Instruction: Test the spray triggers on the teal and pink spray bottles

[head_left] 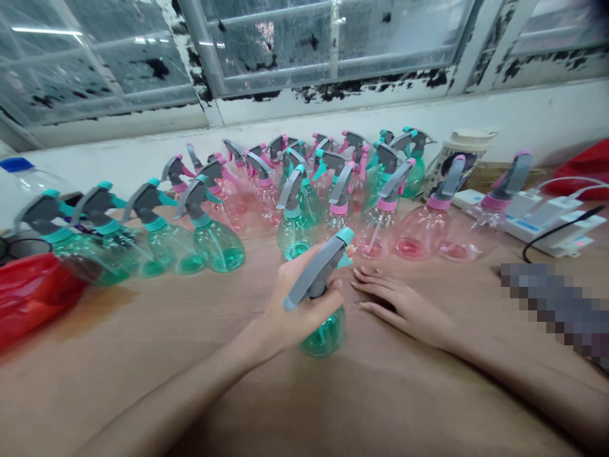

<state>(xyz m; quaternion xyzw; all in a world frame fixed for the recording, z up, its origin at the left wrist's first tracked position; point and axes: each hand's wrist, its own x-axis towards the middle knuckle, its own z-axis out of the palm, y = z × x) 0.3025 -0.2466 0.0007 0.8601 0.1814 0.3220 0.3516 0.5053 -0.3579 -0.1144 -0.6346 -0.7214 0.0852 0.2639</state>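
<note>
My left hand [297, 311] is closed round the neck of a green spray bottle [323, 333] with a grey and turquoise trigger head. The bottle is upright at the middle of the table, and its neck is hidden by my fingers. To the right, my right hand [404, 304] rests palm down on the table with fingers stretched out, apart from the bottle. Just beyond my left hand stands another green spray bottle [295, 231]. Pink spray bottles [419, 231] line up to its right, and green ones [219, 244] form a row at the left.
Behind the front rows, several more pink and green spray bottles crowd toward the wall. A patterned cup [454, 162] and a white power strip [537, 222] with cables sit at the right. At the left lie a red plastic bag [33, 298] and a clear bottle with a blue cap [16, 165].
</note>
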